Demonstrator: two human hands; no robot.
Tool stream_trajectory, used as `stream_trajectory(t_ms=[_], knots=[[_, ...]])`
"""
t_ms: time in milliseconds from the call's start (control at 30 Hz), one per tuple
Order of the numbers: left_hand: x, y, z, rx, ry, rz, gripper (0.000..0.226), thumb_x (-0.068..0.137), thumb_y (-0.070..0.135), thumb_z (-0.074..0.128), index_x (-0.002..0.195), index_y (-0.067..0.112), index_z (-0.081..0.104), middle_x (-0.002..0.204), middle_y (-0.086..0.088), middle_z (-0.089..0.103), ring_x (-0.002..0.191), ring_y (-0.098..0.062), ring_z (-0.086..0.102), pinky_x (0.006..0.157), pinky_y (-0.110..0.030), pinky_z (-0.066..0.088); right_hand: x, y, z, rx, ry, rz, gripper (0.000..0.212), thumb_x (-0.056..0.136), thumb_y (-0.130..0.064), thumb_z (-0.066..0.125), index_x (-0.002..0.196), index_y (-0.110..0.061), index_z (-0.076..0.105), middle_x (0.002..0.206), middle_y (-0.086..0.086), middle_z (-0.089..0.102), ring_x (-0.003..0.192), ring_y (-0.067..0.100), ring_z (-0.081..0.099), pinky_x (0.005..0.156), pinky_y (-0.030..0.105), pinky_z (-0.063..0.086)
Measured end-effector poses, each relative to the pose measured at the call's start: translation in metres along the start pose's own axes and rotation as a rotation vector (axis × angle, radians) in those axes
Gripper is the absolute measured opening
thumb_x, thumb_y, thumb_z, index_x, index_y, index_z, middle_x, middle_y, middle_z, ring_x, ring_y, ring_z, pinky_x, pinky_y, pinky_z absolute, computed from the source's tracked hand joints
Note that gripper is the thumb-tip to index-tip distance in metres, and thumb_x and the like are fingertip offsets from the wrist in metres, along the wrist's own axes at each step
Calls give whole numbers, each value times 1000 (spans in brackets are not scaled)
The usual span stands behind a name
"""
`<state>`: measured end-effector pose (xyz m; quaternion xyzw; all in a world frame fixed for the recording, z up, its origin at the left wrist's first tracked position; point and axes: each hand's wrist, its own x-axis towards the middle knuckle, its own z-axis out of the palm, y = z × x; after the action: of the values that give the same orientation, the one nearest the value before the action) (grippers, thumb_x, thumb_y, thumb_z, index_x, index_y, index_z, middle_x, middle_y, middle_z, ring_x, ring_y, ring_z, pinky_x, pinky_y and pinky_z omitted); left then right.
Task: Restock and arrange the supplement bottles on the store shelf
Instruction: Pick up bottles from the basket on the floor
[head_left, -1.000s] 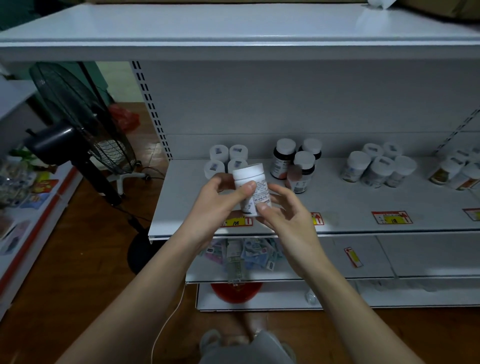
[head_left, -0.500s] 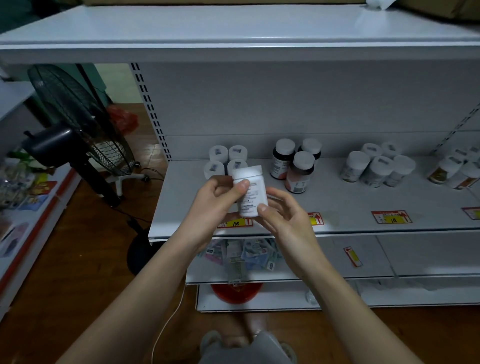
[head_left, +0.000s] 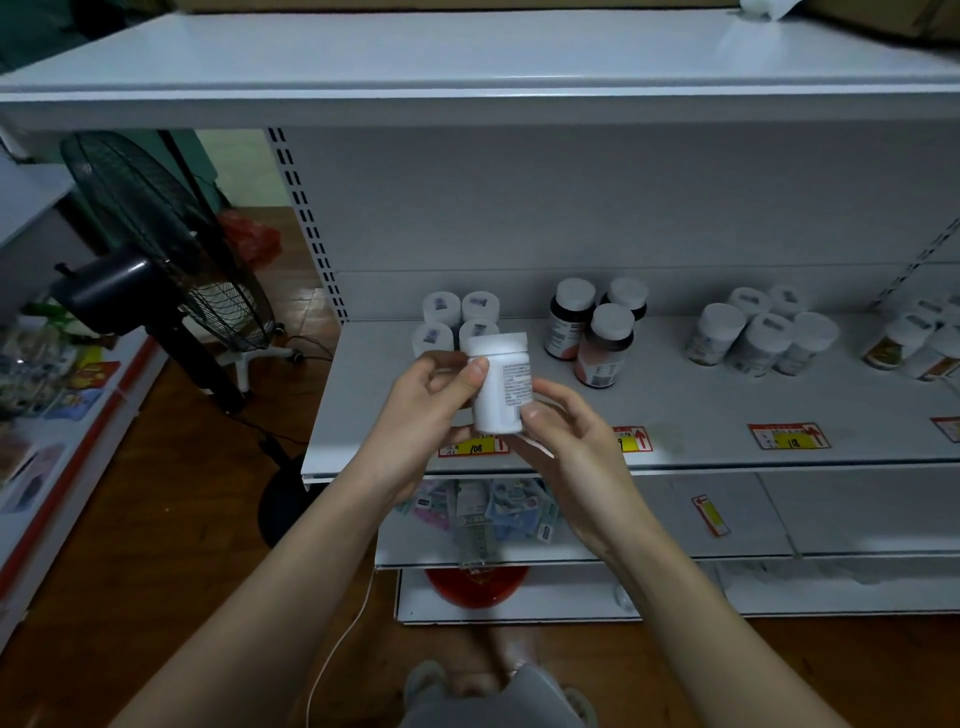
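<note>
Yellow-and-red paper price tag (head_left: 474, 447) on front edge of white metal shelf (head_left: 701, 410): handwritten "108". Second yellow-and-red tag (head_left: 788, 435) further right: approx "18", red up-arrow. White plastic supplement bottle (head_left: 500, 384): label w/ dense print, too small to read.

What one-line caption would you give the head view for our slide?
Both hands, left and right, hold a white supplement bottle upright before the shelf.

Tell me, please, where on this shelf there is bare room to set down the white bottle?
Bare shelf lies left of the four white bottles, and along the front between the dark bottles and the price tags. The back row from the white-capped jars rightward is crowded.
</note>
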<state>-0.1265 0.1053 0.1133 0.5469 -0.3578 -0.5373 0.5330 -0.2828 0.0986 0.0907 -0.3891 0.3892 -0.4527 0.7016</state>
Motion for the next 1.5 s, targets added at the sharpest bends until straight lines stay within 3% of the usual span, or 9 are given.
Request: stream_trajectory(t_ms=[133, 233, 333, 467, 767, 1000, 1200, 1367, 1500], knots=[[-4, 4, 1, 44, -30, 9, 47, 79, 38, 71, 120, 15, 62, 113, -4, 69, 97, -11, 72, 71, -30, 60, -2, -1, 2, -215, 46, -100, 41, 89, -6, 70, 127, -15, 57, 117, 1, 70, 107, 8, 68, 93, 24, 55], [-5, 5, -1, 40, -33, 10, 36, 86, 29, 71, 119, 17, 64, 113, -7, 69, 95, -12, 72, 69, -28, 59, -1, 2, 2, -342, 76, -143, 45, 85, -13, 76, 125, -21, 58, 116, -3, 67, 107, 2, 64, 93, 23, 53], [-4, 3, -3, 13, -17, 0, 33, 90, 24, 68, 122, 17, 61, 110, -6, 71, 94, -11, 73, 70, -30, 59, 0, 2, 3, -161, 32, -52, 30, 97, -14, 61, 127, -17, 60, 118, 3, 70, 113, 15, 66, 97, 31, 54], [-4, 3, -4, -19, -2, -11, 28, 94, 22, 65, 120, 15, 57, 103, -6, 75, 96, -13, 73, 70, -30, 60, 0, 2, 4, -19, -36, -2, 29, 101, -5, 49, 126, -12, 61, 115, 7, 73, 111, 21, 68, 88, 28, 57], [-8, 6, 0, 68, -26, -11, 35, 90, 34, 68, 120, 15, 64, 104, 0, 74, 88, -7, 73, 70, -31, 60, -3, 4, 1, -255, 23, -118, 38, 91, -9, 68, 126, -23, 61, 119, -1, 69, 109, 13, 67, 95, 30, 54], [-5, 6, 0, 82, -38, -25, 33, 92, 31, 67, 120, 14, 66, 107, -4, 75, 89, -11, 74, 67, -30, 59, -3, -1, -1, -335, 21, -146, 45, 87, -12, 74, 128, -25, 60, 105, -13, 64, 94, -5, 63, 77, 13, 51], [-4, 9, -2, 111, -105, 21, 37, 91, 26, 68, 127, 19, 62, 114, 0, 70, 95, -8, 72, 63, -26, 57, 2, -2, -3, -406, 2, -176, 46, 88, -21, 74, 131, -28, 59, 114, -14, 68, 110, 2, 62, 97, 28, 53], [3, 11, -12, 136, -194, 120, 54, 78, 18, 80, 128, 23, 61, 122, 4, 70, 115, -14, 65, 89, -40, 58, 6, -11, -7, -374, -75, -267, 52, 84, -5, 76, 131, -19, 57, 124, -5, 66, 120, 6, 58, 90, 17, 51], [7, 17, -17, 223, -236, 219, 69, 62, 12, 89, 122, 29, 61, 123, 15, 68, 121, -3, 58, 100, -25, 47, 12, -16, -10, -284, -130, -319, 57, 78, 17, 71, 116, -24, 58, 121, -10, 64, 125, 6, 55, 97, 23, 51]])
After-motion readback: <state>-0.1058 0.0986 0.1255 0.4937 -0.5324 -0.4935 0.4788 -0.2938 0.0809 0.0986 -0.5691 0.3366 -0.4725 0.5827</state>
